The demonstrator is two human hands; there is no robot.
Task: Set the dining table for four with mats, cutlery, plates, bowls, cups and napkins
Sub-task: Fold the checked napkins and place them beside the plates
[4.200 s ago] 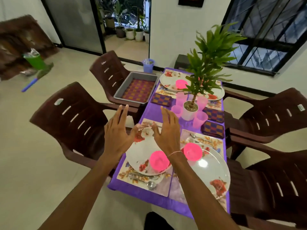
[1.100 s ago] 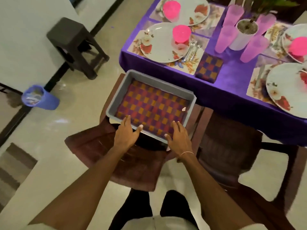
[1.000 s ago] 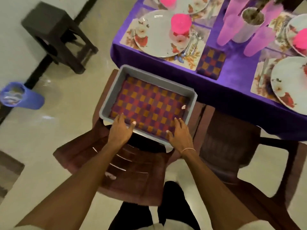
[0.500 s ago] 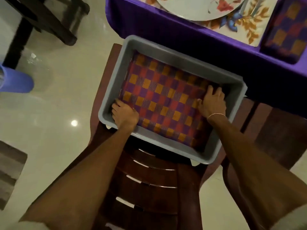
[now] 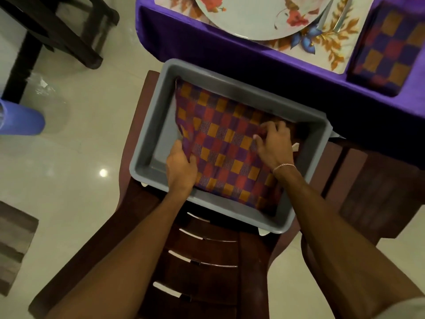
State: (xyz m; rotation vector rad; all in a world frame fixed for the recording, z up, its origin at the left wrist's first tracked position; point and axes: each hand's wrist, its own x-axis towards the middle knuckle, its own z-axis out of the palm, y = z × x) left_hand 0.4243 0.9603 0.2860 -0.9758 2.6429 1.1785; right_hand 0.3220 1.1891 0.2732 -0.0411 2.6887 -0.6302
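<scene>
Brown chair (image 5: 207,261) under grey bin (image 5: 149,143) | left hand (image 5: 181,166), right hand (image 5: 273,143) gripping checked cloth (image 5: 225,143) | plate (image 5: 257,17) cropped

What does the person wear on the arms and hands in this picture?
Very little. The left hand and left forearm are bare, with no watch or band in view. The right hand has a thin, light, chain-like bracelet at the wrist. The edge of a pale sleeve shows at the lower right corner, high on the right arm. No gloves; rings cannot be told.
</scene>
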